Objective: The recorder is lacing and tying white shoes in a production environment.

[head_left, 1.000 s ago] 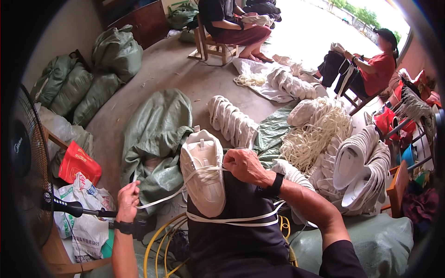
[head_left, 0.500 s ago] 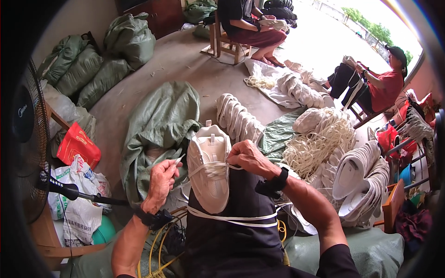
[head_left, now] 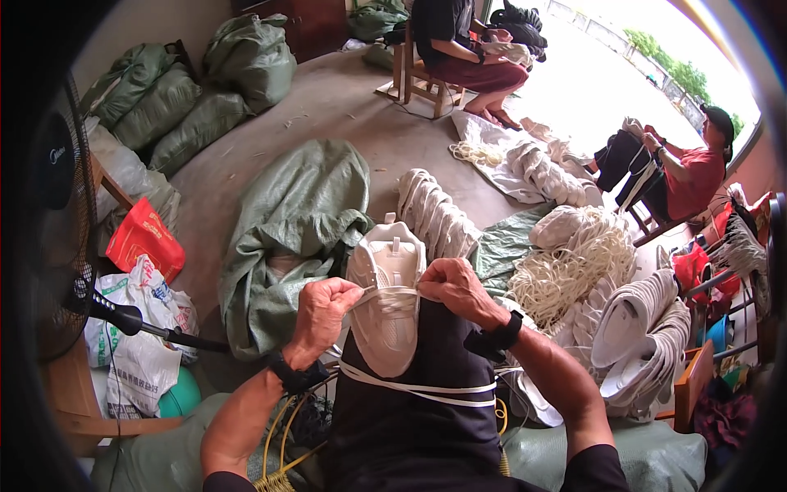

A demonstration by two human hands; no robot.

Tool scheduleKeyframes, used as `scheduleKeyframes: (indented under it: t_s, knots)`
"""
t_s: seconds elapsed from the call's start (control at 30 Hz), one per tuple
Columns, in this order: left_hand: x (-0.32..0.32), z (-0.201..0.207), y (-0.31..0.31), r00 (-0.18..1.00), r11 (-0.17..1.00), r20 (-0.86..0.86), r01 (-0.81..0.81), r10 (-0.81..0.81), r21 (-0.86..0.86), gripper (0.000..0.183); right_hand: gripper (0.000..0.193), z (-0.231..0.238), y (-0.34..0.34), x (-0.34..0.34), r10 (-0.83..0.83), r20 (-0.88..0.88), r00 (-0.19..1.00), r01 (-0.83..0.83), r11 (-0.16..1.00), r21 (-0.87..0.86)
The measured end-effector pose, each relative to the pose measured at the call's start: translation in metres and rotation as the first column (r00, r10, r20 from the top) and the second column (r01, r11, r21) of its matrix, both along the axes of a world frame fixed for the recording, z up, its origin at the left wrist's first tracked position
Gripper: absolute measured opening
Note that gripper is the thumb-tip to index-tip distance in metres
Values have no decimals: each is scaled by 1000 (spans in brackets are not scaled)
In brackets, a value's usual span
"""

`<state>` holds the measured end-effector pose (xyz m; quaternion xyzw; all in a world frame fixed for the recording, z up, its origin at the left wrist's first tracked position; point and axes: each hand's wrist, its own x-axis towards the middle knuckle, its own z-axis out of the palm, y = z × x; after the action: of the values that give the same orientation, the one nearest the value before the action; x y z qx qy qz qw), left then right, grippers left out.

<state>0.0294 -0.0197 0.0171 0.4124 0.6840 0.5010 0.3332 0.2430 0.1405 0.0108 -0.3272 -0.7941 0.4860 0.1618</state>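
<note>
Pale shoe (head_left: 388, 340): perched on the seated person's dark-clad leg (head_left: 418, 435), toe pointing back toward the wearer.
Left hand (head_left: 322, 313): thumb and fingers closed on the pale lace (head_left: 397, 293) at the shoe's left edge.
Right hand (head_left: 459, 289): fingertips pinching the lace at the shoe's right edge.
White cord (head_left: 410, 385): looped across the leg, below the toe.
Floor: green sack (head_left: 303, 197), row of stacked shoes (head_left: 433, 215) and lace heap (head_left: 566, 275) beyond.
Background: two co-workers, seated, one in a red top (head_left: 695, 182).
</note>
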Motion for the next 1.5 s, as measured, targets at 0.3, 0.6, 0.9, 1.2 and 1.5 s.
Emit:
scheduleKeyframes:
  t_s: [0.3, 0.6, 0.9, 1.2, 1.5]
  knots:
    - [5, 0, 1, 995, 1000, -97, -1, -1, -14, 16, 22, -2, -1, 0, -24, -11, 1000, 23, 998, -51]
    - [-9, 8, 14, 953, 985, 292, 124, -85, -119, 11, 20, -7, 5, 2, 4, -39, 999, -6, 998, -61]
    - [2, 14, 17, 820, 967, -564, 212, -98, 139, 19, 17, -11, -3, 2, -19, 19, 1000, 15, 982, 189]
    - [6, 8, 27, 935, 995, -340, 103, -99, -7, 17, 17, -12, -3, 1, -3, -67, 998, 17, 978, 208]
    - [-5, 47, 37, 346, 903, -936, 419, -63, 94, 32, 28, 21, 4, 1, 292, 23, 956, -156, 444, 882]
